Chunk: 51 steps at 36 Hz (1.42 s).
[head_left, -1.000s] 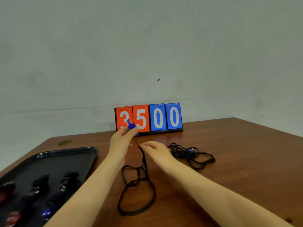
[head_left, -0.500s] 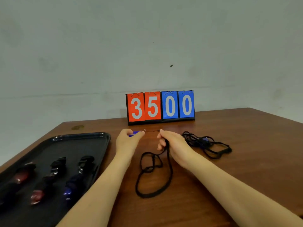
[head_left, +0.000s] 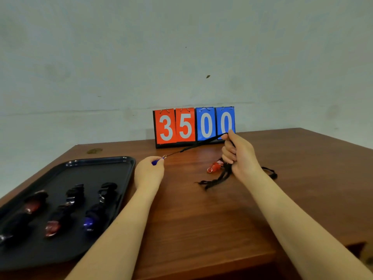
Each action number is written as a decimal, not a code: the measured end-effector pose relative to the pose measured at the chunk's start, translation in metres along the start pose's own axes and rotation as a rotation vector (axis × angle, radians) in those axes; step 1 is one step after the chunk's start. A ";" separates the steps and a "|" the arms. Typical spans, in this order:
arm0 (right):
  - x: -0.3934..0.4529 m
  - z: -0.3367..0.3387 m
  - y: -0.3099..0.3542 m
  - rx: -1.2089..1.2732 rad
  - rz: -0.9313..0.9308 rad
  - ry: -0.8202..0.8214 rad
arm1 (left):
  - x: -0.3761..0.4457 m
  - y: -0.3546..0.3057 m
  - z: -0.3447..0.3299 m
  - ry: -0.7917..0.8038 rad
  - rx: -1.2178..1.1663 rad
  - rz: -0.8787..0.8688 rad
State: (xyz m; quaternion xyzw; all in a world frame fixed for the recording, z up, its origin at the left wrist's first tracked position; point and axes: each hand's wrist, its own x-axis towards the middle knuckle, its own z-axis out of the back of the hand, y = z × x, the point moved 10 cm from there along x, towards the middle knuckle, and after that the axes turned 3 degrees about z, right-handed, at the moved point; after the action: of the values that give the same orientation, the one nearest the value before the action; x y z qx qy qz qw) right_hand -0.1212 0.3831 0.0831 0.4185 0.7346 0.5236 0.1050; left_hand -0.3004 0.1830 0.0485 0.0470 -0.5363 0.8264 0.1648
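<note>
Left grip [head_left: 149, 174] pinches the blue whistle [head_left: 155, 162], right grip [head_left: 241, 156] fists the limp black cord [head_left: 198, 144] stretched taut between them above the worktop [head_left: 201, 219] middle; light, floppy, snag-prone, so I'd hold the hard whistle body and cord near its ring [head_left: 164, 157].

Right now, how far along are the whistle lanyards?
Done: several whistles with wound cords lie in the black tray. In hand: left hand pinches the blue whistle, its black cord pulled taut to the right hand, which grips it. Left, likely: winding this one, then the red whistle lying loose on the table.
</note>
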 end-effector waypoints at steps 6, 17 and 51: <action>-0.002 0.024 0.026 -0.363 0.259 -0.181 | 0.001 -0.006 -0.005 0.033 -0.143 -0.004; -0.002 -0.008 0.003 -1.509 0.406 0.018 | -0.018 -0.043 -0.023 0.197 -0.210 -0.193; -0.028 -0.059 -0.060 -1.196 0.319 0.488 | -0.026 -0.025 -0.040 0.420 -1.224 0.346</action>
State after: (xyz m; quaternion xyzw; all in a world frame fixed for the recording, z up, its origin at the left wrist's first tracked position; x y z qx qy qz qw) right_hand -0.1692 0.3167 0.0490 0.2611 0.2495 0.9298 0.0710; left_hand -0.2635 0.2226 0.0463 -0.3034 -0.8649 0.3791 0.1275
